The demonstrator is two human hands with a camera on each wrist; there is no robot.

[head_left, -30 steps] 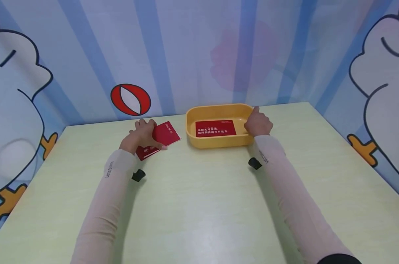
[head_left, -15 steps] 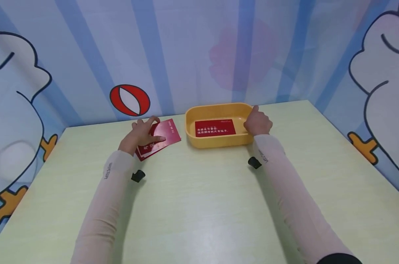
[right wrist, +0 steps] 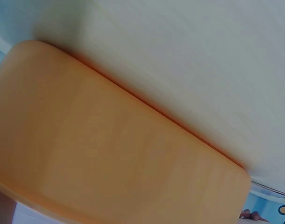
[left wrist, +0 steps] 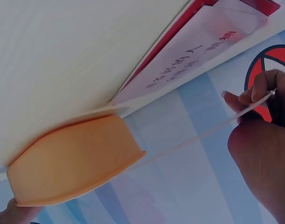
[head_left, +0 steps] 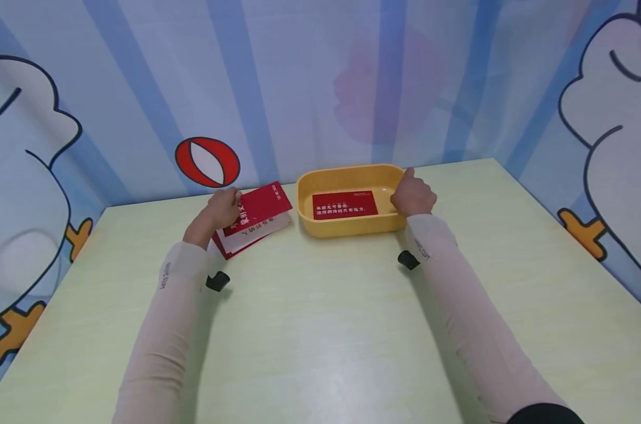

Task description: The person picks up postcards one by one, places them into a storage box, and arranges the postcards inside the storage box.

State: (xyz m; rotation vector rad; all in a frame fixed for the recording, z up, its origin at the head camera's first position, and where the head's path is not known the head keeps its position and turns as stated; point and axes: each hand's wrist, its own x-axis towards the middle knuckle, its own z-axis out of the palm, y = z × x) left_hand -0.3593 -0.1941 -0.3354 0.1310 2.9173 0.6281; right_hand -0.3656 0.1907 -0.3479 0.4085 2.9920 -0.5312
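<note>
In the head view my left hand (head_left: 214, 213) pinches a red printed card (head_left: 264, 203) by its left end, above a small pile. In the left wrist view that card (left wrist: 203, 136) appears edge-on between thumb and fingers, raised off the table. The pile has a white card with writing (head_left: 262, 229) on top and a red edge beneath it. My right hand (head_left: 413, 194) grips the right end of a yellow tray (head_left: 352, 229). Inside the tray a red card with white writing (head_left: 345, 205) lies flat. The tray's outer wall (right wrist: 124, 140) fills much of the right wrist view.
The pale table (head_left: 310, 330) reaches back to a blue striped backdrop (head_left: 310, 88) with cartoon figures. A red-and-white ball (head_left: 207, 162) is printed on that backdrop behind the left hand. The tray stands near the table's back edge.
My left hand has gone from lying over the cards to pinching the top red card and lifting it, uncovering the white card below. My right hand and the tray stay in place.
</note>
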